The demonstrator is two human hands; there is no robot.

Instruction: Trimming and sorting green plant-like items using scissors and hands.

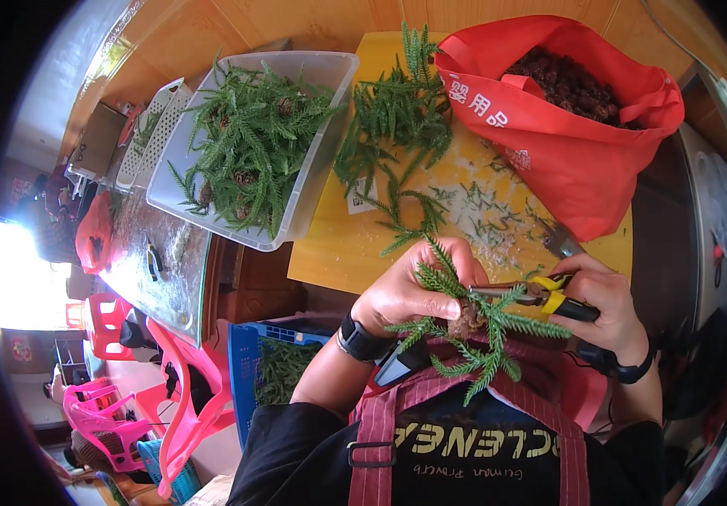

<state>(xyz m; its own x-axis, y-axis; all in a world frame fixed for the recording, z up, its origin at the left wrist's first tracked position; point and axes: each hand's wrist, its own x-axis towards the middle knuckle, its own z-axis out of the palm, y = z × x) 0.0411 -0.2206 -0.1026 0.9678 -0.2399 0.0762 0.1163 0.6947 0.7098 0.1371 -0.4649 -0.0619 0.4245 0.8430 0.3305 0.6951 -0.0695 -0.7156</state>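
Over my lap, my left hand pinches a green artificial pine sprig whose needled branches spread out below my fingers. A brown pine cone sits at the centre of the sprig, partly covered by my thumb. Wrapped in my right hand are pliers with yellow and black handles. Their metal jaws reach left to the top of the cone, beside my left fingertips. Whether the jaws grip anything there is too small to tell.
A yellow board bears loose green sprigs and white crumbs. At its far right stands a red bag of brown cones. A clear plastic bin of sprigs stands left; a blue crate sits lower left, near pink chairs.
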